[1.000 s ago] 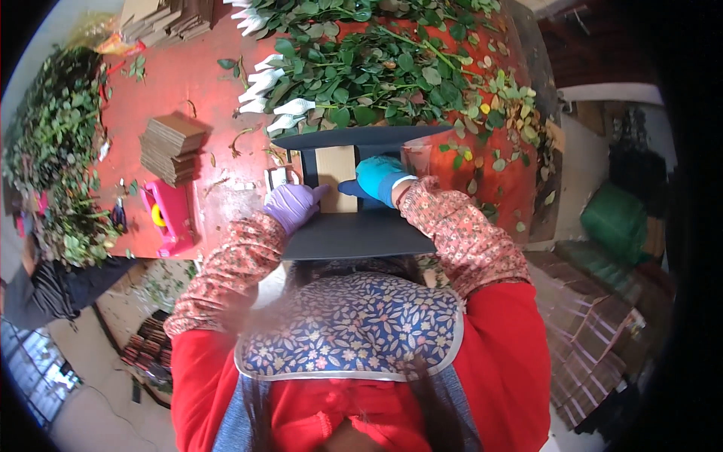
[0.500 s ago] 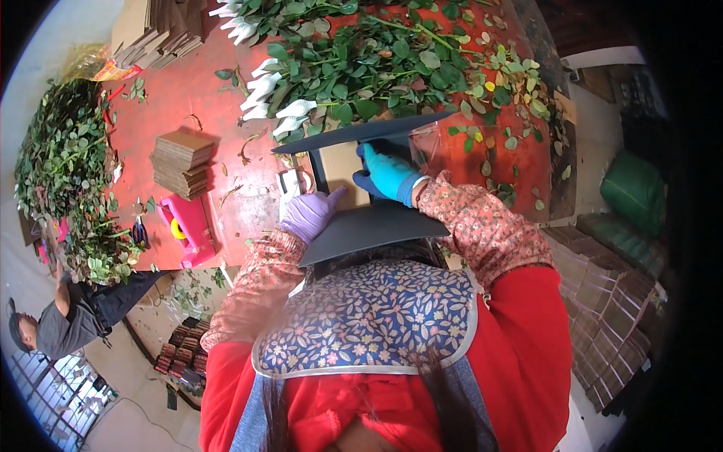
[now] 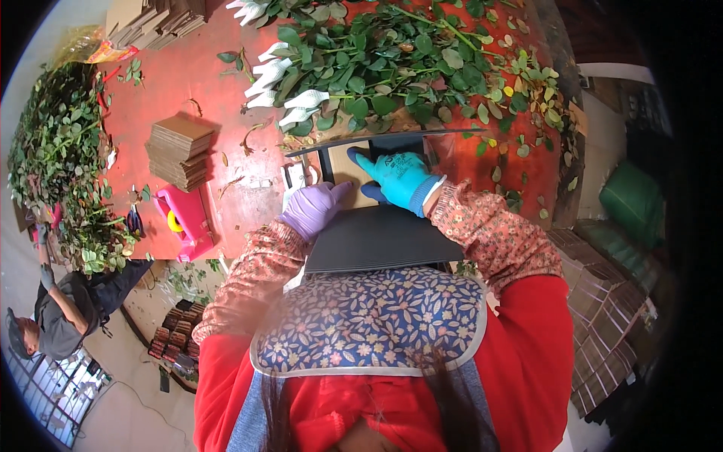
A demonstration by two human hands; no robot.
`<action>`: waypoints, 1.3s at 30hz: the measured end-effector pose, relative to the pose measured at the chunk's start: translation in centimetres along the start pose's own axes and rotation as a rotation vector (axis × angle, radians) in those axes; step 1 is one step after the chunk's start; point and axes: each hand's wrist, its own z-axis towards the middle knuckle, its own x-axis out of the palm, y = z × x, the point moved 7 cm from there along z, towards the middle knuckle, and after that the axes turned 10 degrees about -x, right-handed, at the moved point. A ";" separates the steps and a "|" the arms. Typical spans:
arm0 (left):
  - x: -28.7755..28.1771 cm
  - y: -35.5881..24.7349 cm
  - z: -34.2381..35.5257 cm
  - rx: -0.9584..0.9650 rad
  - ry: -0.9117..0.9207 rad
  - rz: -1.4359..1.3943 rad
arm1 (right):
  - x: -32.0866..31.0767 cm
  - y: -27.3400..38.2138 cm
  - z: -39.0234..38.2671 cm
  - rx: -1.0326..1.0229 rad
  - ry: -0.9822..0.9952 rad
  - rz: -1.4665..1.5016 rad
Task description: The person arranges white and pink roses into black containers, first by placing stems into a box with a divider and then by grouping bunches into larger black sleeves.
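Observation:
A black card piece (image 3: 382,239), its flaps creased, lies at the table's near edge with a tan cardboard panel (image 3: 345,169) inside. My left hand (image 3: 310,211), in a purple glove, closes on its left side, one finger reaching onto the panel. My right hand (image 3: 401,181), in a turquoise glove with dark fingertips, presses on the panel with thumb and forefinger apart. A white object (image 3: 294,177) sits just left of the card, partly hidden.
Rose stems (image 3: 376,68) with white sleeves cover the back. Stacked cardboard (image 3: 177,147), a pink tape dispenser (image 3: 188,226) and dark scissors (image 3: 134,222) sit left, beside more foliage (image 3: 53,151). A co-worker (image 3: 64,309) is at lower left. Fallen leaves litter the red table (image 3: 151,98)'s right.
My right forefinger has moved up along the panel. The card's far flap tilted and now appears as a narrow edge. The co-worker's arm shows farther up at the left.

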 end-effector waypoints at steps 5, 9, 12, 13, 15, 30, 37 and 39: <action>-0.5 -0.1 0.0 -0.031 0.026 -0.018 | 0.6 0.1 0.3 -0.005 0.002 -0.075; -0.7 -0.5 -0.2 -0.027 0.029 -0.051 | 1.4 -0.4 -0.2 -0.011 -0.096 0.090; -0.7 -0.3 -0.3 -0.055 0.028 -0.144 | 1.7 -0.7 -0.6 -0.028 -0.182 0.302; -0.7 -0.2 -0.3 -0.066 0.030 -0.188 | 1.3 -0.7 -0.8 -0.064 -0.249 0.367; -0.4 -0.1 -0.2 -0.079 0.067 -0.155 | 1.4 -0.9 -0.9 -0.061 -0.269 0.495; 0.3 -0.4 -0.5 -0.070 0.061 -0.069 | 2.3 -1.5 -0.7 -0.064 -0.249 0.243; 1.2 -0.7 0.0 0.087 -0.026 0.072 | 1.6 -1.0 0.6 -0.075 -0.233 0.145; 1.3 -0.6 0.4 0.123 -0.023 0.120 | 2.3 -1.3 1.3 -0.023 -0.137 0.171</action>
